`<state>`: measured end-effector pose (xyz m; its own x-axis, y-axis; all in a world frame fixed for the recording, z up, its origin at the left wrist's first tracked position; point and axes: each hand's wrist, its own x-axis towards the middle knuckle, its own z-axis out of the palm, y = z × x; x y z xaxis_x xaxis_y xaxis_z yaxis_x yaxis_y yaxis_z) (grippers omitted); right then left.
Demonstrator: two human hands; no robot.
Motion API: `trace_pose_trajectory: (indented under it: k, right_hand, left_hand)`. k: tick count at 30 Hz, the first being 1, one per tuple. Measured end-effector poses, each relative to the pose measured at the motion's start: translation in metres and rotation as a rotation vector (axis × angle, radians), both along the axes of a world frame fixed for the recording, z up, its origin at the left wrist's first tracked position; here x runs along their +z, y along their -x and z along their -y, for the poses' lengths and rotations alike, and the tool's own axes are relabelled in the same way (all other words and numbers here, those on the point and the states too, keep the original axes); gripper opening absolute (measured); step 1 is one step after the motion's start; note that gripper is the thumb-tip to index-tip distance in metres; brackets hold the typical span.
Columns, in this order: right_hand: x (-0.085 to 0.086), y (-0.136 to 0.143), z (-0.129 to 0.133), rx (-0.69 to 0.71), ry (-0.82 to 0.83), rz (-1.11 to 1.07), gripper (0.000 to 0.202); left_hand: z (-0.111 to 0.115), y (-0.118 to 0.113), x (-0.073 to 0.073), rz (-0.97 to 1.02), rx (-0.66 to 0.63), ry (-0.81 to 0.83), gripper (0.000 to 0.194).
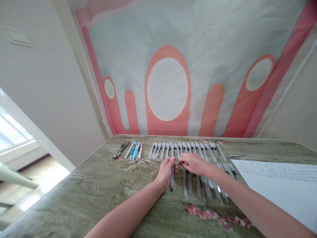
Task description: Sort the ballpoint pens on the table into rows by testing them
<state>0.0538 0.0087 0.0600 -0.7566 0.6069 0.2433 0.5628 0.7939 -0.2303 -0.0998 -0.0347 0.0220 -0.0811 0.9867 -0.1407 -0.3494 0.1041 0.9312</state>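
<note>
My left hand (166, 172) is closed around a dark, slim pen (172, 180), which points down toward me over the table. Just to its right, my right hand (194, 163) has its fingers pinched together; whatever may be between them is hidden. Behind both hands runs a row of clear plastic pen sleeves (162, 150) with dark parts inside. A second row of similar clear sleeves (198, 186) lies nearer to me, partly under my right hand and forearm.
On the left of the wood-patterned table (104, 198) lie several coloured pens (135, 150) and a few black pens (121, 150). A sheet of paper with writing (277, 185) rests on the right. A wall with a pink and grey mural (168, 129) stands behind the table.
</note>
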Motion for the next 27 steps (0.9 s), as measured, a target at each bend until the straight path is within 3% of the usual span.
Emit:
trace_pose_trajectory:
  k: [10, 17, 22, 27]
  right_hand:
    - [-0.001, 0.011, 0.001, -0.053, 0.343, -0.327, 0.035]
    - [0.001, 0.018, 0.013, 0.067, 0.622, -0.423, 0.027]
    - [0.002, 0.023, 0.016, 0.025, 0.734, -0.607, 0.028]
    - [0.004, 0.017, 0.004, -0.178, 0.77, -0.959, 0.032]
  left_hand:
    - [0.0, 0.005, 0.018, 0.267, -0.009, -0.099, 0.03]
    - [-0.003, 0.008, 0.023, 0.333, 0.029, -0.067, 0.03]
    - [0.002, 0.004, 0.025, 0.256, -0.032, -0.137, 0.034]
    - [0.008, -0.002, 0.023, -0.076, -0.104, -0.136, 0.037]
